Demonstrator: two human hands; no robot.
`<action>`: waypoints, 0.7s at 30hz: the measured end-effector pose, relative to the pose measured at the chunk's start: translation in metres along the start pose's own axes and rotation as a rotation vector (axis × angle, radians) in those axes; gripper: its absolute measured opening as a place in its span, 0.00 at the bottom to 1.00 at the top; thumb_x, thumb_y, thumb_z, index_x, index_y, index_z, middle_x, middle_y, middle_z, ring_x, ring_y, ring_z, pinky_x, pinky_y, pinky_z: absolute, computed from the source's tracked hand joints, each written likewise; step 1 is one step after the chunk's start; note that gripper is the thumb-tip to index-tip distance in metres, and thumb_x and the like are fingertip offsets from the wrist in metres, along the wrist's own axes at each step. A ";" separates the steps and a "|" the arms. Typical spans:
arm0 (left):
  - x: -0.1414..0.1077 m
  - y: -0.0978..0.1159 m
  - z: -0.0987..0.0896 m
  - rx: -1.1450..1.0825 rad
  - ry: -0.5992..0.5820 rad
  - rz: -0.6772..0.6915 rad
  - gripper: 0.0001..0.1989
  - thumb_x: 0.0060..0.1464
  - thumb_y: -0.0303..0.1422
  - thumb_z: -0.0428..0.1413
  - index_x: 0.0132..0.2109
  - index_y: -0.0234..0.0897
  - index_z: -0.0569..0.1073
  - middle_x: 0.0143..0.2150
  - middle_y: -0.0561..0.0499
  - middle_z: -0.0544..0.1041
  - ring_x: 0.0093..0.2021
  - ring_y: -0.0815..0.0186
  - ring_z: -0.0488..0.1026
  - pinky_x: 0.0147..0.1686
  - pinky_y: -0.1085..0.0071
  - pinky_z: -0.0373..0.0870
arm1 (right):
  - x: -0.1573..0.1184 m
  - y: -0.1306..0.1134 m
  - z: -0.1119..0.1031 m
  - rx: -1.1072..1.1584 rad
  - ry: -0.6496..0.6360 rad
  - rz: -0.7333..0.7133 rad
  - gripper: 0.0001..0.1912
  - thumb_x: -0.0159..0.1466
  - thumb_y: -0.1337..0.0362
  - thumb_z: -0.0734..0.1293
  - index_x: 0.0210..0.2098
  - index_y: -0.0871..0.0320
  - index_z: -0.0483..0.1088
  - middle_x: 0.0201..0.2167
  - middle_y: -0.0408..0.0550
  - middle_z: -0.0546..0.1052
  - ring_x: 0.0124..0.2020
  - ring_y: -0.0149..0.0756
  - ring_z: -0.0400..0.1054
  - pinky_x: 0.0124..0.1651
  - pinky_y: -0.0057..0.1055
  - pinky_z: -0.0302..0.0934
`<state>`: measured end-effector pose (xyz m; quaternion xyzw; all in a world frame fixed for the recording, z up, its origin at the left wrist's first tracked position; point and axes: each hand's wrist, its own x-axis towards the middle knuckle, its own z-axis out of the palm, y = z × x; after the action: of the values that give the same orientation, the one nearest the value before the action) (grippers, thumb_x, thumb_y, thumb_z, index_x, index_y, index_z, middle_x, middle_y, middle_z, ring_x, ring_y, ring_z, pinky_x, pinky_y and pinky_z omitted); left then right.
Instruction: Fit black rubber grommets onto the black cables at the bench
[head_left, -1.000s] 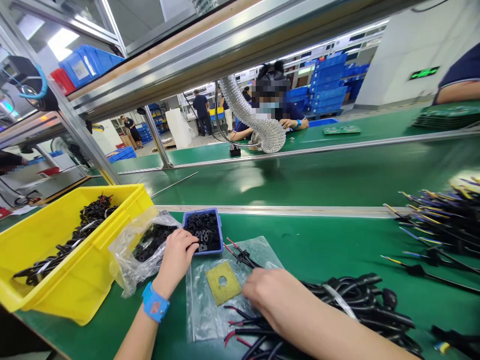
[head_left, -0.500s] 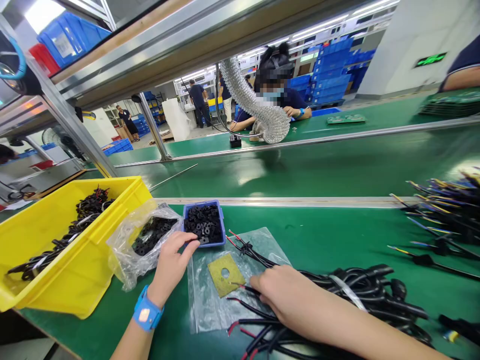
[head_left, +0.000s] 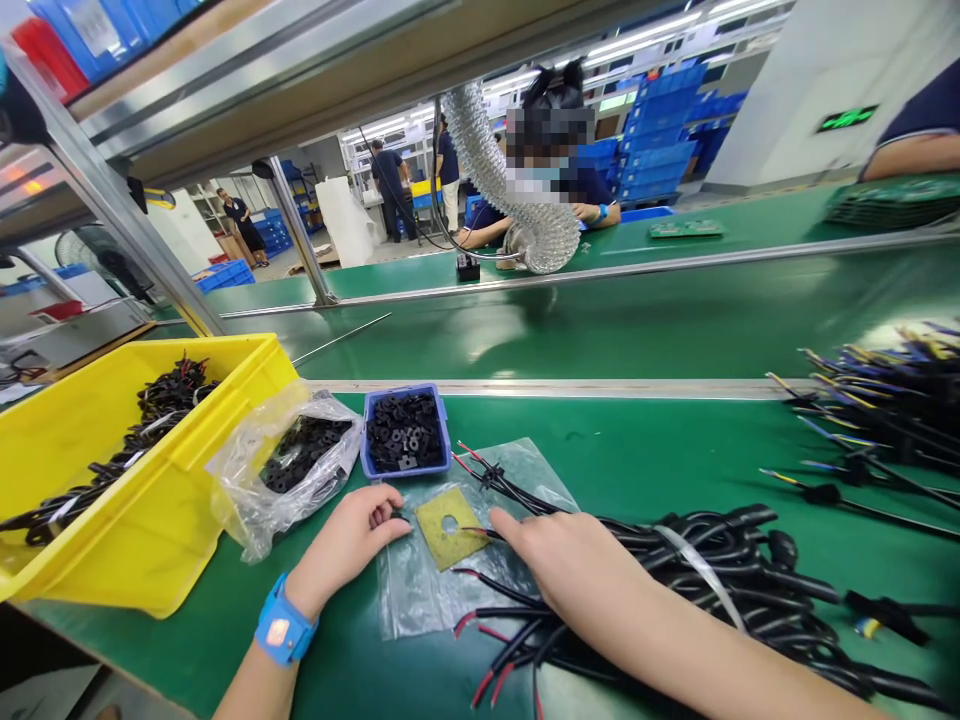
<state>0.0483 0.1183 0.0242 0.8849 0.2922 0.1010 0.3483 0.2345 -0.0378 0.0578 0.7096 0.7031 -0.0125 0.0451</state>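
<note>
Left of the left hand (head_left: 349, 537) stood a yellow bin (head_left: 187, 515), then a clear bag (head_left: 244, 465) of black parts (head_left: 304, 450). The left hand pinched a small black piece (head_left: 401, 516); a blue tray (head_left: 405, 473) lay just beyond it. Between the hands was a yellow plate (head_left: 433, 520). The right hand (head_left: 559, 550) gripped a red-tipped cable (head_left: 481, 533), its end over the plate. A strapped cable bundle (head_left: 750, 570) lay right of that hand on the tabletop (head_left: 675, 440).

Green worktop (head_left: 637, 450): yellow bin (head_left: 172, 540) left of left hand (head_left: 341, 545); parts bag (head_left: 244, 455), blue tray (head_left: 390, 474) beyond it; right hand (head_left: 559, 550) has cable bundle (head_left: 720, 565) alongside, probably overlapping flat clear bag (head_left: 401, 610).
</note>
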 end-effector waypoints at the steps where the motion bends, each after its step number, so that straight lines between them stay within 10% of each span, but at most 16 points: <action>1: -0.001 -0.001 -0.001 -0.019 -0.017 -0.002 0.07 0.50 0.32 0.55 0.37 0.36 0.69 0.26 0.56 0.66 0.27 0.69 0.63 0.27 0.76 0.59 | 0.001 -0.003 0.000 -0.004 0.003 0.024 0.13 0.57 0.78 0.61 0.40 0.59 0.64 0.22 0.45 0.76 0.24 0.38 0.72 0.21 0.26 0.52; 10: -0.001 -0.003 -0.001 0.029 -0.029 0.024 0.02 0.48 0.27 0.53 0.32 0.36 0.66 0.29 0.54 0.67 0.30 0.68 0.64 0.30 0.75 0.59 | 0.003 -0.026 0.010 -0.060 0.068 0.265 0.11 0.59 0.78 0.59 0.38 0.59 0.63 0.21 0.46 0.75 0.23 0.35 0.72 0.20 0.25 0.51; 21: -0.002 -0.002 -0.002 0.012 -0.031 0.044 0.02 0.47 0.26 0.55 0.31 0.35 0.68 0.29 0.54 0.68 0.31 0.67 0.65 0.31 0.76 0.59 | -0.001 -0.019 0.021 -0.084 0.140 0.101 0.14 0.55 0.81 0.57 0.29 0.58 0.68 0.18 0.44 0.73 0.22 0.34 0.68 0.23 0.27 0.48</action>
<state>0.0445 0.1195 0.0243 0.8948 0.2677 0.0929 0.3450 0.2161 -0.0406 0.0360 0.7406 0.6679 0.0688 0.0260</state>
